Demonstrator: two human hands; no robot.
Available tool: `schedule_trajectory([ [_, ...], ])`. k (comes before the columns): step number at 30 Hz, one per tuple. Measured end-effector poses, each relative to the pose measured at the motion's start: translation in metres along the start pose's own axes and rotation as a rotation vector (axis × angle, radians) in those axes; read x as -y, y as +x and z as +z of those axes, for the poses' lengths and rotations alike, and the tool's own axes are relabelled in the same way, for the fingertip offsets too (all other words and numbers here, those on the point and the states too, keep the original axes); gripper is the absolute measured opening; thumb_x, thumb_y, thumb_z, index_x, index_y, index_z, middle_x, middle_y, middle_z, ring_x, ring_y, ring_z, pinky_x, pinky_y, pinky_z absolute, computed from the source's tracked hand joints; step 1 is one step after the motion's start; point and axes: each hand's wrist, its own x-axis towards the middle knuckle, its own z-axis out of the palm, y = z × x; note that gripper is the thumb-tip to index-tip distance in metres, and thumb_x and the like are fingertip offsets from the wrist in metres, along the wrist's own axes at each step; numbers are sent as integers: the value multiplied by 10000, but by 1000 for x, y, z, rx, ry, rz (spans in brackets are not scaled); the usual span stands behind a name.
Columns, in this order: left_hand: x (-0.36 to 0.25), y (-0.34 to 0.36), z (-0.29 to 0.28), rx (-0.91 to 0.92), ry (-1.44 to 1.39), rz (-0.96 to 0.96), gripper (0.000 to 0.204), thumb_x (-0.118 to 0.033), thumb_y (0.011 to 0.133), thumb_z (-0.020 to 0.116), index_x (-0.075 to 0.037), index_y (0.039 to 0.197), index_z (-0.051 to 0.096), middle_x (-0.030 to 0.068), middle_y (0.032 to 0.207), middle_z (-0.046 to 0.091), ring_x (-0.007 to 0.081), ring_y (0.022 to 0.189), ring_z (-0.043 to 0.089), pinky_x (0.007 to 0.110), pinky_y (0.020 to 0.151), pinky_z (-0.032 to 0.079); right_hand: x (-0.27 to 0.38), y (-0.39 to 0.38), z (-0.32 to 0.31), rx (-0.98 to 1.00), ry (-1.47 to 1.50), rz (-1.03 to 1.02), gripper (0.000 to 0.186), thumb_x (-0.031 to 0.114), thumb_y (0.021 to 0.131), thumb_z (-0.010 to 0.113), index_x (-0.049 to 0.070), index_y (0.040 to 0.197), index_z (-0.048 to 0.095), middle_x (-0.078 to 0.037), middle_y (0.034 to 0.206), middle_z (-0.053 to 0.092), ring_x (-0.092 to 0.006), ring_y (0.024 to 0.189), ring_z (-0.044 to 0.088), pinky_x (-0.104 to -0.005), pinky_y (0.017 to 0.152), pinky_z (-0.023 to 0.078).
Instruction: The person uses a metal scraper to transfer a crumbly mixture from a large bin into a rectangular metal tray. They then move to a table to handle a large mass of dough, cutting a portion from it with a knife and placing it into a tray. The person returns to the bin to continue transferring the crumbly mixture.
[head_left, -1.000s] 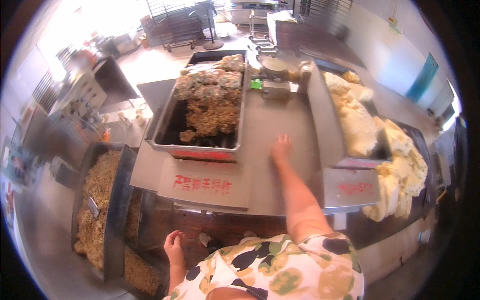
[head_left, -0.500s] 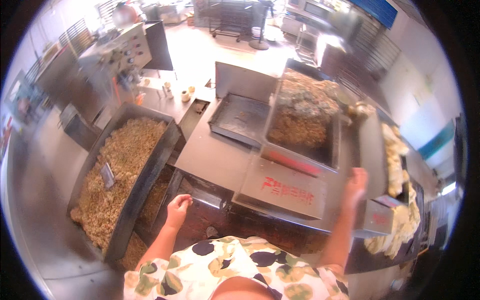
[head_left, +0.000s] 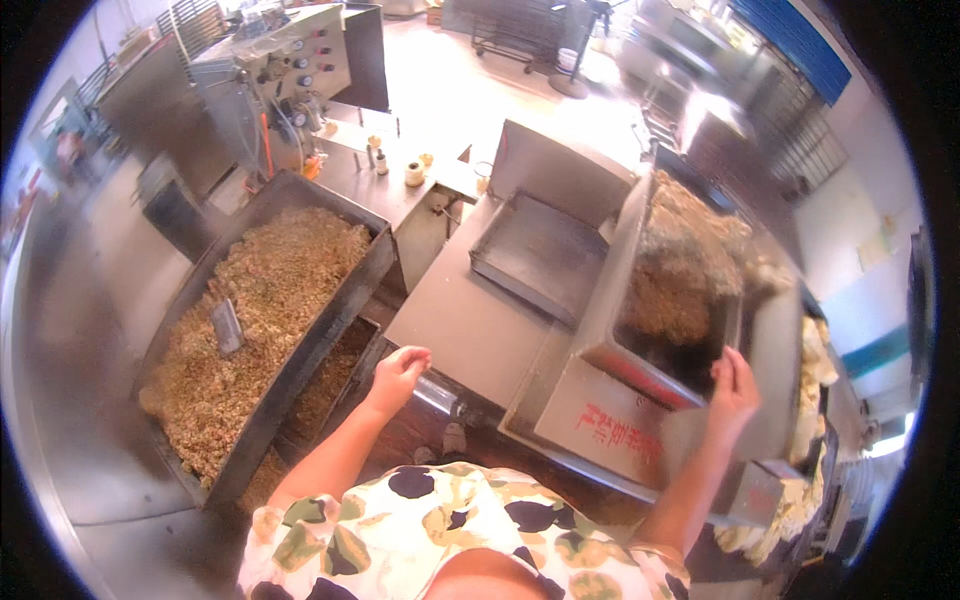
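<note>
My left hand point(head_left: 402, 374) is raised over the near edge of the steel worktable point(head_left: 450, 315), its fingers curled together; whether anything is between them is hidden. Beside the front right corner of a deep metal bin point(head_left: 607, 300) is my right hand point(head_left: 735, 388), fingers pointing up and slightly apart, with nothing visible in it. Brown crumbly stuff point(head_left: 685, 260) is heaped in that bin. In front of the bin lies a flat metal surface with red markings point(head_left: 585, 405). To my left, a long trough point(head_left: 325, 325) holds more crumbly mixture point(head_left: 275, 275) with a metal scraper point(head_left: 227, 326) resting on it.
A shallow metal tray point(head_left: 545, 250) sits on the table left of the bin. Small containers point(head_left: 413, 174) stand at the back, near a machine with a knob panel point(head_left: 305, 65). Pale, dough-like pieces point(head_left: 790, 515) lie at the right. A wheeled rack point(head_left: 505, 30) stands far off.
My view has turned left, so the bin and tray appear further right. My left hand has risen toward the table edge. My right hand now shows beside the bin's corner.
</note>
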Motion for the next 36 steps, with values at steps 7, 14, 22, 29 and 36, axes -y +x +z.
schedule_trajectory([
  [7, -64, 120, 60, 76, 710, 649, 329, -2, 756, 560, -39, 1079, 611, 168, 1169, 588, 330, 1125, 533, 404, 947, 445, -6, -6, -17, -5, -64, -7, 177, 19, 904, 522, -8, 1040, 633, -54, 887, 616, -114, 729, 556, -236, 636, 467],
  [14, -57, 165, 119, 488, 1192, 444, 444, -252, 739, 662, -93, 1142, 564, 115, 1205, 552, 319, 1224, 424, 540, 1021, 314, 22, -11, -23, 39, -40, 9, 207, 72, 878, 560, -18, 1046, 642, -107, 799, 645, -178, 712, 601, -293, 667, 506],
  [22, -68, 135, 80, -257, 919, 561, 563, -347, 753, 687, -58, 1195, 493, 150, 1200, 480, 334, 1133, 452, 429, 907, 411, 11, -6, -35, 136, 51, 251, 264, 136, 917, 562, 17, 1153, 578, -83, 913, 612, -158, 794, 568, -280, 702, 498],
  [29, -33, 150, 57, -71, 676, -231, 300, -98, 769, 546, -43, 1063, 513, 200, 1144, 481, 418, 1070, 514, 477, 883, 438, 3, -16, -32, 34, 123, 155, 262, 169, 924, 556, 14, 1132, 592, -80, 893, 614, -163, 766, 564, -281, 681, 492],
  [36, -22, 130, 20, -325, 321, -123, 367, -66, 727, 479, -26, 1088, 534, 285, 998, 608, 446, 999, 559, 473, 856, 445, 27, -20, -18, 41, 8, 149, 226, 104, 946, 506, 16, 1131, 600, -88, 896, 617, -193, 818, 578, -312, 755, 484],
])
